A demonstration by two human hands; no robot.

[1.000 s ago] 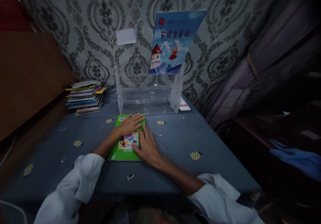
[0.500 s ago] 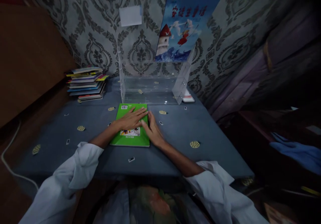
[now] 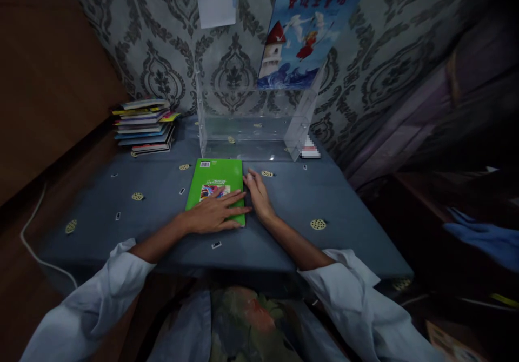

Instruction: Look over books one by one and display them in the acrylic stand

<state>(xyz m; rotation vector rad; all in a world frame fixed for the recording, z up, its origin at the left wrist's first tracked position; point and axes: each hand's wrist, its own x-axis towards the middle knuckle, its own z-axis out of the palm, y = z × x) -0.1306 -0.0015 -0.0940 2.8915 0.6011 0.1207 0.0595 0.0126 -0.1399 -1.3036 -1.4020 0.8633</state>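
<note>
A green book (image 3: 219,173) lies flat on the table, its barcode corner at the far left and a colourful picture in the middle. Across its near half rests my left hand (image 3: 219,212), palm down, with the fingers stretched and spread toward the right edge. My right hand (image 3: 259,194) stands on its side just right of the book, fingers extended along that edge and not closed on anything. Whether its fingertips touch the book I cannot tell. Behind the book stands a clear acrylic rack (image 3: 243,150).
A stack of books (image 3: 146,127) sits at the table's back left. A blue illustrated poster (image 3: 300,43) and a white card (image 3: 217,8) are up against the patterned wall (image 3: 162,75). A white cable (image 3: 28,232) hangs at the left; a blue cloth (image 3: 486,238) lies at the right.
My left hand has slid from the book's upper part to its near half, uncovering the picture's top. My right hand has moved slightly away from the edge. The view has shifted a little.
</note>
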